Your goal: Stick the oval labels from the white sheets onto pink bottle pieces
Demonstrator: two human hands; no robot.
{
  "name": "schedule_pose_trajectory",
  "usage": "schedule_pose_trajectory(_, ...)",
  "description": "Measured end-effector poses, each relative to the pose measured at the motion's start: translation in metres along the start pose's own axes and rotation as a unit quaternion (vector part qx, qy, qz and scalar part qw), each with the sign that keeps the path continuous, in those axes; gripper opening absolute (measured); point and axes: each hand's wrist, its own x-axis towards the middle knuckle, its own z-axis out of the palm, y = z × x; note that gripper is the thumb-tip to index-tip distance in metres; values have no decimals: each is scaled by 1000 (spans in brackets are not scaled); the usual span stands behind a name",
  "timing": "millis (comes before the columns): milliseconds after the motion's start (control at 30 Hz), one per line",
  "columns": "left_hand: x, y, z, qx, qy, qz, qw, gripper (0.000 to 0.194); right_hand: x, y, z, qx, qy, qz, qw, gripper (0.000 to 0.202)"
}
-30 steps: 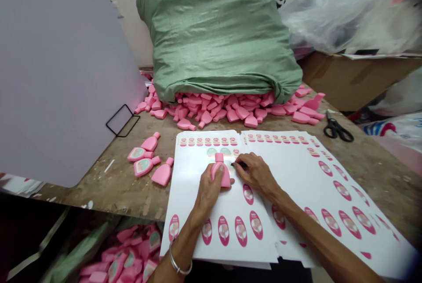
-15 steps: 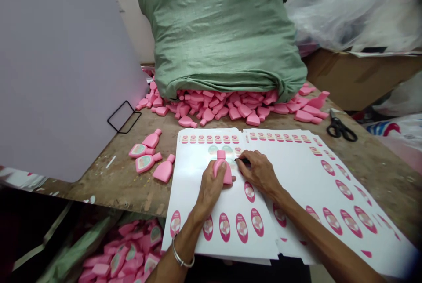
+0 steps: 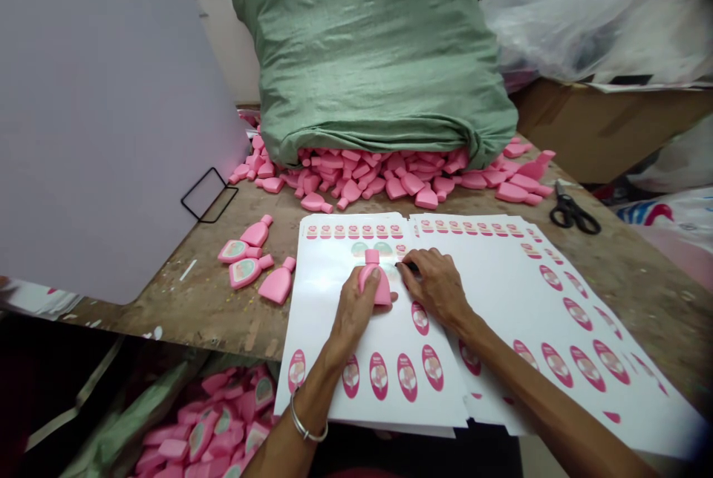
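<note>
My left hand (image 3: pixel 354 306) grips a small pink bottle (image 3: pixel 382 291), cap pointing away from me, just over a white sticker sheet (image 3: pixel 326 292). No label shows on the side of the bottle facing up. Close to its right, my right hand (image 3: pixel 440 289) is closed around a slim dark tool (image 3: pixel 411 267), mostly hidden by the fingers, with its tip at the sheet. Pale green oval stickers (image 3: pixel 383 249) lie just beyond the bottle. Pink oval stickers (image 3: pixel 379 375) run along the sheet's near edge.
Loose pink bottles (image 3: pixel 277 281), two with labels, lie left of the sheets. More spill from a green sack (image 3: pixel 379 55) at the back. Black scissors (image 3: pixel 573 214) rest at the right beside another sticker sheet (image 3: pixel 501 277). Below the table edge, a bag holds labelled bottles (image 3: pixel 215 426).
The whole view has shifted very slightly. Both hands keep nearly the same pose, the left still on the bottle and the right at the stickers.
</note>
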Motion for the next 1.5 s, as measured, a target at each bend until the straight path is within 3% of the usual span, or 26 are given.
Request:
schedule_pose_trajectory(300, 4, -1, -2, -50, -5, -18, 999, 41, 1, -2, 5, 62, 72, -42, 995, 17)
schedule_pose_trajectory(367, 4, -2, -4, -73, -8, -18, 997, 41, 0, -3, 1, 105, 83, -13, 991, 19)
schedule_pose_trajectory(467, 3, -1, -5, -109, -14, -15, 994, 41, 0, -5, -12, 232, 86, 104, 963, 24)
schedule_pose_trajectory(600, -6, 6, -5, -136, -15, 3, 991, 39, -2, -15, -37, 354, 42, 200, 913, 27)
schedule_pose_trajectory(767, -24, 20, -1, -164, -24, 2, 986, 49, -9, -41, -50, 400, -29, 184, 897, 34)
schedule_pose_trajectory(967, -36, 28, -1, -200, -18, -23, 979, 51, -12, -63, -52, 412, -34, 166, 895, 32)
schedule_pose_trajectory(1333, -40, 33, -3, -226, -25, -26, 973, 50, -13, -78, -54, 390, -2, 155, 908, 28)
schedule_pose_trajectory(1500, -44, 35, -7, -201, -79, 25, 976, 31, -13, -75, -49, 353, 10, 115, 929, 24)
